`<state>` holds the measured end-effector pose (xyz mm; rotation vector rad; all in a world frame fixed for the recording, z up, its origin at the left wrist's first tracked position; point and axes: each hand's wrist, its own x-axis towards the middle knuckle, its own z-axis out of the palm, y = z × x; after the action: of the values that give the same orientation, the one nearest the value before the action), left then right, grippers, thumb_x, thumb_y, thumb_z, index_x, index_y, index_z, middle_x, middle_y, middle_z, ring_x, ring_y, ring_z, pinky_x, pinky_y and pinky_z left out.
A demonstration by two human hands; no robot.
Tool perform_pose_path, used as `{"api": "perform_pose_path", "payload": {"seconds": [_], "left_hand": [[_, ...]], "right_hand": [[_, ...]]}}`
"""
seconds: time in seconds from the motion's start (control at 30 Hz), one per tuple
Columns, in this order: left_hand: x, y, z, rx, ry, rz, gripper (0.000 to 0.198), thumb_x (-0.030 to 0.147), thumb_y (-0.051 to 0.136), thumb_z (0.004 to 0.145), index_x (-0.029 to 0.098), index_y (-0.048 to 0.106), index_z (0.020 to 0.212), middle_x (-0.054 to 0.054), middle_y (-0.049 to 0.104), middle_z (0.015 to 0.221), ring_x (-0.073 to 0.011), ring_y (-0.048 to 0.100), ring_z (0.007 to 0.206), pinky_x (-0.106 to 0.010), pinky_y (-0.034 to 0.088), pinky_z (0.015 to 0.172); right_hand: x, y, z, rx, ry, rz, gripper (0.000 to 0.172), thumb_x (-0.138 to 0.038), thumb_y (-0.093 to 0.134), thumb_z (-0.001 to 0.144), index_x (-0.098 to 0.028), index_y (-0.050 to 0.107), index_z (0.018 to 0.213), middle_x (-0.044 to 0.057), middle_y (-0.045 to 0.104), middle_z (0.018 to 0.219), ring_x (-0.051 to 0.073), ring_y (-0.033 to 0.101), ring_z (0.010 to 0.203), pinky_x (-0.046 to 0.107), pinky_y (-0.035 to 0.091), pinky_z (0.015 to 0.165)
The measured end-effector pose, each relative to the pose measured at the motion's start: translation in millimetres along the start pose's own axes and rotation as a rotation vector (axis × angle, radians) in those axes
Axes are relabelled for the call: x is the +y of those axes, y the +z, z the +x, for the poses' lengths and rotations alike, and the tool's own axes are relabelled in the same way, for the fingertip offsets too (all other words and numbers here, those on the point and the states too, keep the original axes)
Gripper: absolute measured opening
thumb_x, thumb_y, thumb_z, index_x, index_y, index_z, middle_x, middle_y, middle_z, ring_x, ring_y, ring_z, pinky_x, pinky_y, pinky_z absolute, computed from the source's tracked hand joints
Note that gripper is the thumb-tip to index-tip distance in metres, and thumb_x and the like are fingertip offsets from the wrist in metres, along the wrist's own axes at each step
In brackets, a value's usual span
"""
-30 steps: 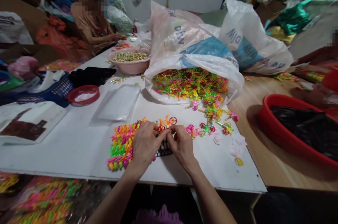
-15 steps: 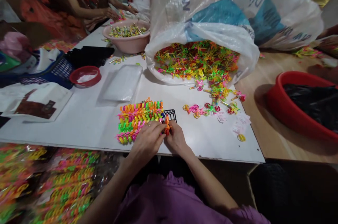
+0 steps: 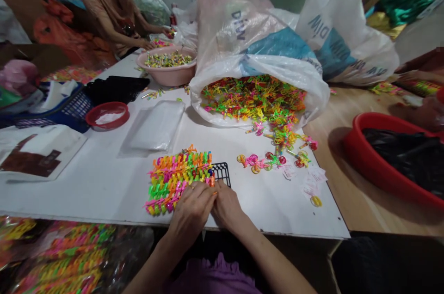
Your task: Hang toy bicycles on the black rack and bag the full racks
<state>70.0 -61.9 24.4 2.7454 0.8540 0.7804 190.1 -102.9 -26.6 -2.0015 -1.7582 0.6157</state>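
A purple ruffled top (image 3: 211,280) above bare forearms (image 3: 149,273)

Indoor shot, medium brightness, soft even light, source not in view. White table (image 3: 97,187) brightest area. Pale glare on clear plastic bag (image 3: 154,127) and translucent white plastic sack (image 3: 236,21). Soft dark shadow (image 3: 333,146) beside red plastic basin (image 3: 360,120), falling on light wooden table (image 3: 347,192). Lower right corner very dark. Wide-angle distortion: table edges bowed, things stretched near frame edges. Bagged multicoloured plastic pieces (image 3: 65,257) at bottom left blurred, out of focus. Left hand (image 3: 190,213) and right hand (image 3: 227,206) fairly sharp, slightly soft.
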Motion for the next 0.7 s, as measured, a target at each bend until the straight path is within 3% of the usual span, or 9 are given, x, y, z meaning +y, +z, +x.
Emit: {"api": "perform_pose_path", "payload": {"seconds": [0.17, 0.33, 0.4, 0.53, 0.6, 0.7], "left_hand": [[-3, 0.7, -7, -0.026, 0.051, 0.068, 0.021, 0.017, 0.040, 0.090, 0.018, 0.060, 0.094, -0.004, 0.064, 0.086, -0.0167, 0.058, 0.084, -0.031, 0.045, 0.081], [-26, -3.3, 4, 0.094, 0.211, 0.098, 0.022, 0.025, 0.046, 0.088, 0.021, 0.059, 0.106, -0.004, 0.063, 0.104, -0.0200, 0.055, 0.101, -0.034, 0.041, 0.091], [-38, -4.3, 18, 0.085, 0.171, 0.117, 0.022, 0.028, 0.045, 0.089, 0.023, 0.060, 0.104, -0.004, 0.063, 0.107, -0.0225, 0.053, 0.106, -0.038, 0.039, 0.092], [-53, -0.7, 44, -0.026, 0.152, 0.074, 0.027, 0.025, 0.036, 0.092, 0.023, 0.062, 0.093, -0.001, 0.064, 0.090, -0.0170, 0.058, 0.088, -0.032, 0.044, 0.084], [-55, 2.2, 49, -0.013, 0.195, 0.058, 0.032, 0.025, 0.031, 0.094, 0.022, 0.063, 0.093, 0.000, 0.064, 0.087, -0.0156, 0.058, 0.085, -0.029, 0.045, 0.082], [-53, 3.7, 51, 0.002, 0.205, 0.059, 0.037, 0.026, 0.027, 0.095, 0.021, 0.064, 0.094, -0.001, 0.066, 0.087, -0.0154, 0.058, 0.085, -0.028, 0.045, 0.079]], "right_hand": [[3, -16, -2, -0.040, -0.096, 0.150, 0.014, -0.018, 0.041, 0.085, -0.015, 0.053, 0.091, 0.005, 0.057, 0.086, 0.015, 0.052, 0.075, 0.024, 0.039, 0.067], [31, -52, 14, -0.160, -0.129, 0.314, 0.016, -0.014, 0.047, 0.081, -0.018, 0.059, 0.090, -0.002, 0.059, 0.073, 0.011, 0.052, 0.064, 0.019, 0.037, 0.058], [53, -77, 32, -0.013, -0.045, 0.252, 0.019, -0.013, 0.049, 0.080, -0.017, 0.061, 0.094, 0.000, 0.061, 0.075, 0.012, 0.054, 0.067, 0.020, 0.039, 0.061], [99, -128, 76, 0.347, 0.167, -0.003, 0.024, -0.013, 0.048, 0.082, -0.013, 0.061, 0.101, 0.006, 0.062, 0.087, 0.015, 0.056, 0.079, 0.024, 0.041, 0.074], [114, -142, 98, 0.387, 0.231, -0.141, 0.025, -0.013, 0.044, 0.084, -0.014, 0.061, 0.102, 0.008, 0.061, 0.095, 0.016, 0.057, 0.083, 0.026, 0.041, 0.077], [121, -144, 124, 0.296, 0.225, -0.374, 0.027, -0.014, 0.042, 0.086, -0.015, 0.060, 0.105, 0.011, 0.057, 0.106, 0.019, 0.056, 0.091, 0.028, 0.041, 0.079]]}}
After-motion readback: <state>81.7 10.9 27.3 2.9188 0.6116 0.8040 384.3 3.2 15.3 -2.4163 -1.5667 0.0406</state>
